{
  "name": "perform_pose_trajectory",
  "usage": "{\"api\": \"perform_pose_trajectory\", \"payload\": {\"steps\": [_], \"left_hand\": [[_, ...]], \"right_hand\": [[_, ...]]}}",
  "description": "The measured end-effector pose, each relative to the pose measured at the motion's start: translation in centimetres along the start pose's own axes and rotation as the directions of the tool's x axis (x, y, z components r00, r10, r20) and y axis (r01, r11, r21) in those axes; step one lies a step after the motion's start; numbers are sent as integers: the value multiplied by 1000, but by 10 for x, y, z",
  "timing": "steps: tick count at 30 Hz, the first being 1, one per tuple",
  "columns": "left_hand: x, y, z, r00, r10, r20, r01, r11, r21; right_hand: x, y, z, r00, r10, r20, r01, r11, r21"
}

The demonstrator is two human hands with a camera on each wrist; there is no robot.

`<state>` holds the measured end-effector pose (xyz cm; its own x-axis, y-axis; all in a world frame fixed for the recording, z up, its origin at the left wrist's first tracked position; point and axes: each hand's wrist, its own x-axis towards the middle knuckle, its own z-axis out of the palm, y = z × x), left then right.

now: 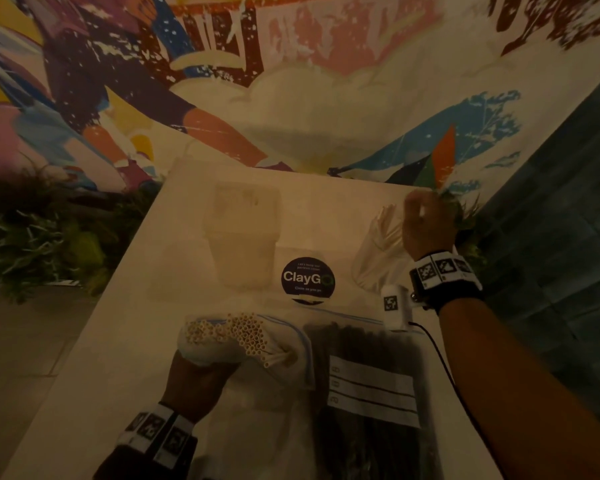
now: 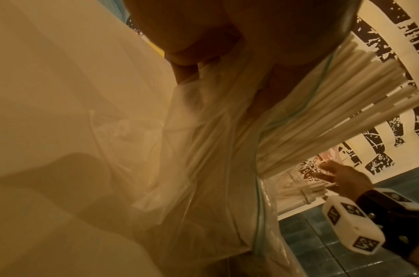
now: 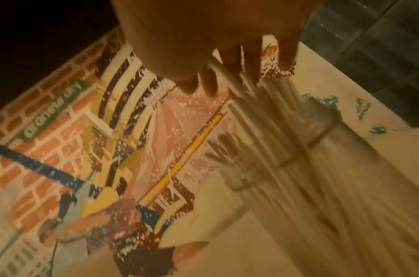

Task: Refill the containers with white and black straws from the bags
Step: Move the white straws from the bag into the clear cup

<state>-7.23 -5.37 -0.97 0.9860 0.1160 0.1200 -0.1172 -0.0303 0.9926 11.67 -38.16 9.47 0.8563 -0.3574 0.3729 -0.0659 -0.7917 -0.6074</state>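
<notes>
My left hand [image 1: 194, 379] grips a clear bag [image 2: 203, 150] round a bundle of white straws [image 1: 239, 336] near the table's front, open ends pointing up and away. To its right lies a zip bag of black straws [image 1: 364, 375], flat on the table. Far right, a clear jar [image 1: 378, 244] holds white straws [image 3: 262, 116]. My right hand [image 1: 426, 223] hovers over it with loosely spread fingers [image 3: 210, 82] touching the straw tops. The right wrist view is blurred.
A pale translucent container [image 1: 243, 233] stands at the table's middle back, its contents unclear. A round dark ClayGo sticker [image 1: 308, 280] sits on the cream table [image 1: 118, 341]. A painted mural wall [image 1: 291, 81] rises behind, plants [image 1: 49, 237] at left, dark tiles [image 1: 551, 220] at right.
</notes>
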Motion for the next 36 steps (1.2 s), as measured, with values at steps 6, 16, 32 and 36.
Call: {"api": "perform_pose_trajectory", "payload": {"steps": [6, 16, 32, 36], "left_hand": [[-3, 1, -1, 1000, 20, 10, -20, 1000, 1], [-3, 0, 0, 1000, 3, -5, -3, 998, 55], [-3, -15, -3, 995, -25, 95, 24, 1000, 16], [-3, -7, -3, 983, -50, 175, 36, 996, 83]], "right_hand": [[-10, 3, 11, 981, -22, 194, 87, 940, -329], [-72, -55, -29, 977, -211, 8, 206, 962, 179], [-228, -60, 10, 463, -401, 791, 172, 915, 364], [-229, -69, 16, 561, -460, 688, 187, 880, 436]]}}
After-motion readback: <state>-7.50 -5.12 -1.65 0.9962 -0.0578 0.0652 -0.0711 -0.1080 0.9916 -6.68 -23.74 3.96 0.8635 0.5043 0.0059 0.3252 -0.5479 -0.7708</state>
